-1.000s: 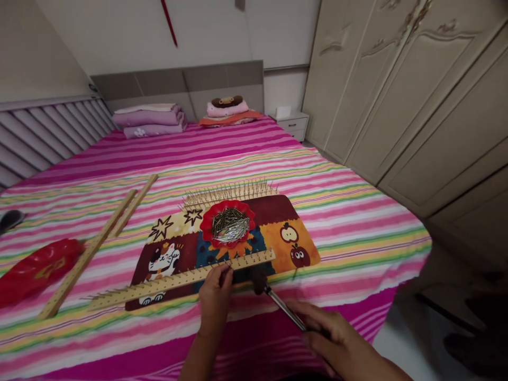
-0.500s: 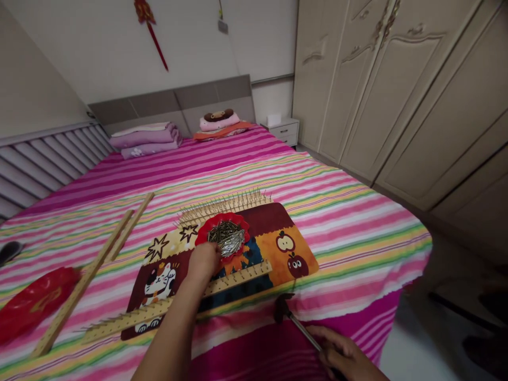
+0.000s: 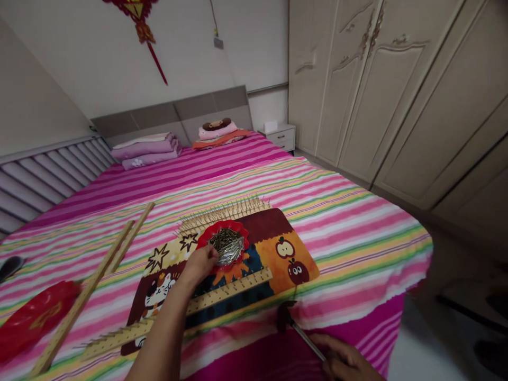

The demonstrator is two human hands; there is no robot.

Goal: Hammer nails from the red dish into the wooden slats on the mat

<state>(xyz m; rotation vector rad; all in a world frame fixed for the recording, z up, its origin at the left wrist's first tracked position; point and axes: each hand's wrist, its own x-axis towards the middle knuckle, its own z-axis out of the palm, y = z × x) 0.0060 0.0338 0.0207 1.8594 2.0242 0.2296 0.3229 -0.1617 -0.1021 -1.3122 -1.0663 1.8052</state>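
My left hand (image 3: 201, 262) is at the left rim of a red scalloped plate (image 3: 217, 226), its fingers pinched together. Loose metal nails (image 3: 230, 245) fill that plate; whatever is between my fingertips is too small to make out. My right hand (image 3: 343, 355) is wrapped round the handle of a hammer (image 3: 306, 337), whose dark head lies low over the bed's near edge. Between the two hands runs a wooden strip (image 3: 232, 290) with a row of nails standing in it, partly hidden behind my left forearm. A patterned mat (image 3: 273, 219) lies under plate and strip.
Behind the plate, wooden strips (image 3: 222, 214) bristle with upright nails. Two bare-looking wooden strips (image 3: 85, 296) lie at left, beside a larger red plate (image 3: 37, 317). A dark rounded object (image 3: 11, 266) rests at the far left. Folded bedding (image 3: 146, 151) is by the headboard; wardrobes (image 3: 357, 106) stand at right.
The view has tilted up slightly, so the scene sits a bit lower. My left hand stays at the nail plate's edge, fingers still pinched. The hammer remains in my right hand.
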